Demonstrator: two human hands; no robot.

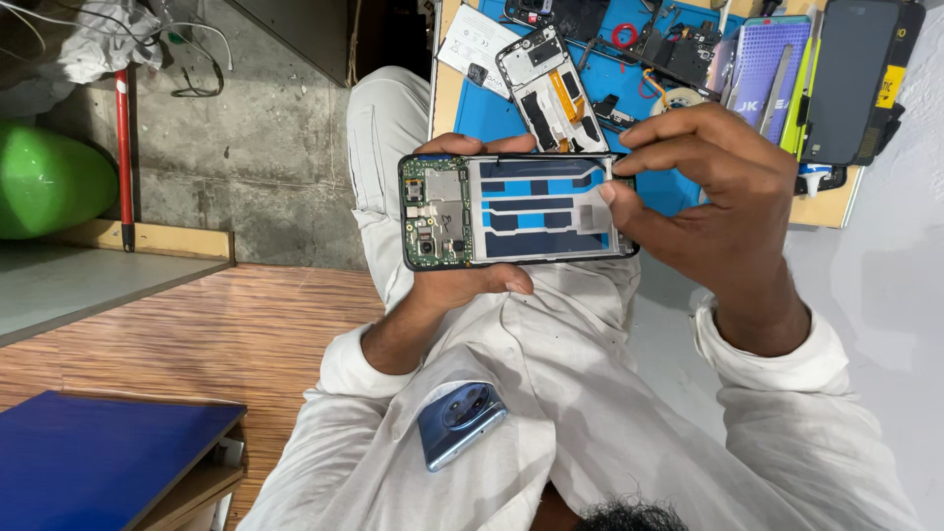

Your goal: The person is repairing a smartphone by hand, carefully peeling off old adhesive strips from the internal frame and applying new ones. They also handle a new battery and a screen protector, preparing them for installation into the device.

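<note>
An opened phone (pixel 516 209) with its back cover off is held level above my lap. It shows a green circuit board at its left end and a battery bay with blue strips and a pale film. My left hand (pixel 462 285) cradles it from beneath, thumb on the near edge and fingertips over the far edge. My right hand (pixel 723 202) grips the phone's right end, its thumb tip pressing on the pale film and its fingers curled over the far corner.
A blue work mat (pixel 492 113) on a wooden bench carries another stripped phone (pixel 546 88), small parts, a purple ridged case (pixel 762 64) and a dark screen panel (pixel 851 79). A blue phone (pixel 457 423) sits in my shirt pocket. A blue board (pixel 98 457) lies at lower left.
</note>
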